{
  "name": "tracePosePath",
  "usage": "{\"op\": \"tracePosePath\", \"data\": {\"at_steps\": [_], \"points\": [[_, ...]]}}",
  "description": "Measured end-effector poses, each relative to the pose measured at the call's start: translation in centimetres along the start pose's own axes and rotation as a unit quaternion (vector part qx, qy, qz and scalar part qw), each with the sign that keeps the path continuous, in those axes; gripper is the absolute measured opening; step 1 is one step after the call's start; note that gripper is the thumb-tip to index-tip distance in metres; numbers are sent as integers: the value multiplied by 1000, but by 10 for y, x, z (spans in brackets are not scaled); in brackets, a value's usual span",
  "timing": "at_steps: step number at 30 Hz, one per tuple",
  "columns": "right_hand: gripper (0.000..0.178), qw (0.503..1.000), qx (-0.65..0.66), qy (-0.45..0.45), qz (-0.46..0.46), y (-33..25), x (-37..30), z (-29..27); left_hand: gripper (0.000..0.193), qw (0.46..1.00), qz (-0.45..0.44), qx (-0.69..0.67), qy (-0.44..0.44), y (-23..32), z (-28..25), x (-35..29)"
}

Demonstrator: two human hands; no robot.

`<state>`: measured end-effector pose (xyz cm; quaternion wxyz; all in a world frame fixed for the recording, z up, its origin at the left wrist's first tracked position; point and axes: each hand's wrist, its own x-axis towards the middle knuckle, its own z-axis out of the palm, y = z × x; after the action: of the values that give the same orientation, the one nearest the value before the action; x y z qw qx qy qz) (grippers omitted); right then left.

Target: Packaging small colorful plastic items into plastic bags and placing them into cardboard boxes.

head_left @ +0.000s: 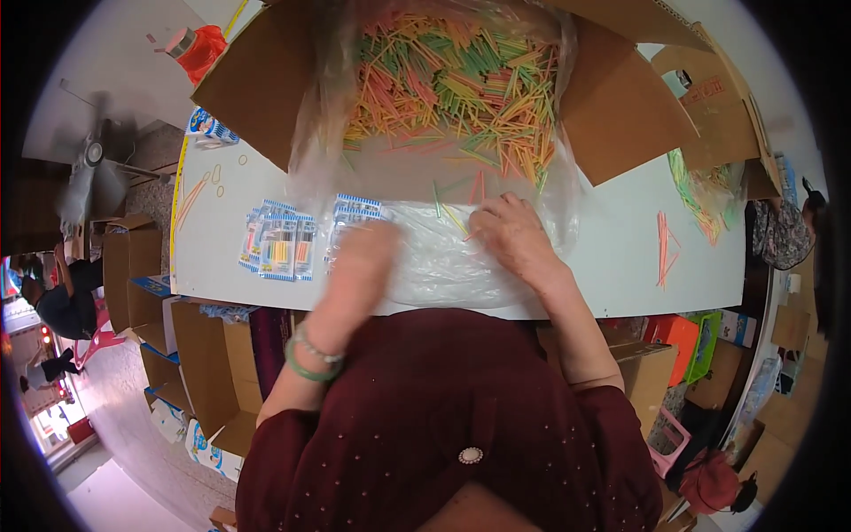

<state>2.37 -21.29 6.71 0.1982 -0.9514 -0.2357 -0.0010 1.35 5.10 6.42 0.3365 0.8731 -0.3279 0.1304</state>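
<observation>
My left hand (pixel 365 262) is smeared by motion over a small stack of blue-and-white printed packets (pixel 356 207); its fingers cannot be made out. My right hand (pixel 514 232) rests low over the clear plastic liner (pixel 443 275), fingers curled together. By its fingertips lie a few thin coloured sticks, among them a yellow one (pixel 455 220) and a green one (pixel 436 199). Whatever those fingers hold is hidden. Left of my left hand, more packets (pixel 279 244) with coloured sticks showing through lie overlapped on the white table (pixel 612 266).
A large open cardboard box (pixel 620 106) lies ahead, its liner holding a heap of coloured sticks (pixel 452 84). Loose pink sticks (pixel 665 248) and a bagged bunch (pixel 700 199) lie at right. Rubber bands (pixel 217 175) are at left. Empty-looking cartons (pixel 213 363) stand below the table's left edge.
</observation>
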Motion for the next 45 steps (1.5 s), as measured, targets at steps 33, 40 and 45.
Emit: {"op": "tracePosePath", "data": {"at_steps": [33, 40, 45], "points": [[49, 986, -131, 85, 66, 46, 62, 19, 36, 930, -108, -182, -302, 15, 67, 5], [51, 986, -162, -42, -18, 57, 69, 6, 33, 926, -115, -197, -299, 15, 65, 5], [52, 991, -125, -36, 17, 54, 82, 2, 32, 927, -112, -197, -300, 13, 67, 4]]}}
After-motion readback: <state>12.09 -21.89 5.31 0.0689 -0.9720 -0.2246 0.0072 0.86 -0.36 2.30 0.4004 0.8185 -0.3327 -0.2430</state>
